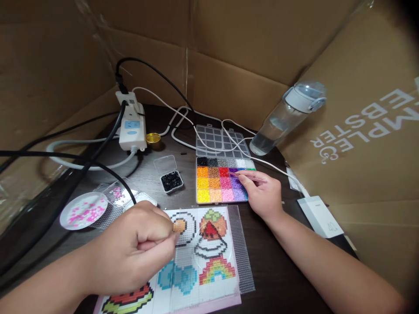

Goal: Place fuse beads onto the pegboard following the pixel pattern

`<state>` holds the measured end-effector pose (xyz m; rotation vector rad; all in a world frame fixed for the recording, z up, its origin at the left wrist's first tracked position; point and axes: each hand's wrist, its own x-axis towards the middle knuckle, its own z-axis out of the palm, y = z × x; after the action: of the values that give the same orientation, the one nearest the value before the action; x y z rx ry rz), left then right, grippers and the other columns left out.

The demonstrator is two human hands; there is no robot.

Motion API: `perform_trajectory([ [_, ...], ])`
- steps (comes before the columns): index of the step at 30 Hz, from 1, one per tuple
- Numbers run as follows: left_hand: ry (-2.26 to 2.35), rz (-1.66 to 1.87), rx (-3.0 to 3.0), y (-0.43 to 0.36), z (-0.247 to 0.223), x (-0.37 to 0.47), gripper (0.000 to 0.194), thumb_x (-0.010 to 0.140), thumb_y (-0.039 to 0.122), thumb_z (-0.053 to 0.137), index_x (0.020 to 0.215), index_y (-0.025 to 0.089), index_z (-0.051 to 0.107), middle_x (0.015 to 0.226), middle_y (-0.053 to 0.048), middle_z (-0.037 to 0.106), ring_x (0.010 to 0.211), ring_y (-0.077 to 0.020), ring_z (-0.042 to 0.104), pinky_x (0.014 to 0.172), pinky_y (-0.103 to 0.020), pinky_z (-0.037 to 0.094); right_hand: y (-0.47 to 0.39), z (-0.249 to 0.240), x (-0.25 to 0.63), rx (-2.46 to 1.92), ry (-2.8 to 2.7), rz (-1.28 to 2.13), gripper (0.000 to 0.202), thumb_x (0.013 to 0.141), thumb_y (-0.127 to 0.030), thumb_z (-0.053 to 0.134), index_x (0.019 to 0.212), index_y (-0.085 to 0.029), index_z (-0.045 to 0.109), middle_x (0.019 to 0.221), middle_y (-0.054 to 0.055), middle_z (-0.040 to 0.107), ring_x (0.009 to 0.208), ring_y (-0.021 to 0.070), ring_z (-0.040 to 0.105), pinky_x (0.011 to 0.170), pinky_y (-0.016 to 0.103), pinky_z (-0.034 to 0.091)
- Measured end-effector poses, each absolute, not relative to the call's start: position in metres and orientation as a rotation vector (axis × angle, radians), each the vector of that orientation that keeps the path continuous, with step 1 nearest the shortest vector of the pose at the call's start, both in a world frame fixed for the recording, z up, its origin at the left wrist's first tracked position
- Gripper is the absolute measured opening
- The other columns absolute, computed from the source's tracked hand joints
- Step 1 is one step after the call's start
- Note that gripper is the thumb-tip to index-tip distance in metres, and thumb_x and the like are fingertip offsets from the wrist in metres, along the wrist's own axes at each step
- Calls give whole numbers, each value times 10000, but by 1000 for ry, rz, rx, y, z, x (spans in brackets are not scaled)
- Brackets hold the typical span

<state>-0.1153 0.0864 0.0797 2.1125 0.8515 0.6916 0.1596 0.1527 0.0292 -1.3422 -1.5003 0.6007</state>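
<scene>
My right hand (pixel 263 192) pinches thin pink tweezers (pixel 250 176), whose tip reaches over the red beads (pixel 224 172) in a compartmented bead box (pixel 197 187). Its clear lid is folded back behind it. My left hand (pixel 149 244) is closed in a fist above the pattern sheet (pixel 196 301); what it holds, if anything, is hidden. The sheet shows an egg, a blue shape, a rainbow and a watermelon slice. On the clear pegboard (pixel 244 248) over it, red beads form a small peak above a dark-outlined shape.
A small box of black beads (pixel 172 180) stands open behind the sheet. At left is a white dish (pixel 84 210) with pink beads. Power strip (pixel 132 131), cables, golden cup (pixel 153 139), tilted bottle (pixel 284 117) and white adapter (pixel 320 216) surround the work area, with cardboard walls behind.
</scene>
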Motion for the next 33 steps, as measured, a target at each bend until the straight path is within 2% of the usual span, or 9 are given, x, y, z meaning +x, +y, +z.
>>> perform_trajectory([
  [33,888,705,2148,86,80,-116,393,855,91,441,597,188,161,502,65,203,422,-73,262,446,-260,257,153,29,160,-1353,-1489,584,110,812,-256,719,818,-180,799,853,76,812,785,217,778,765,351,645],
])
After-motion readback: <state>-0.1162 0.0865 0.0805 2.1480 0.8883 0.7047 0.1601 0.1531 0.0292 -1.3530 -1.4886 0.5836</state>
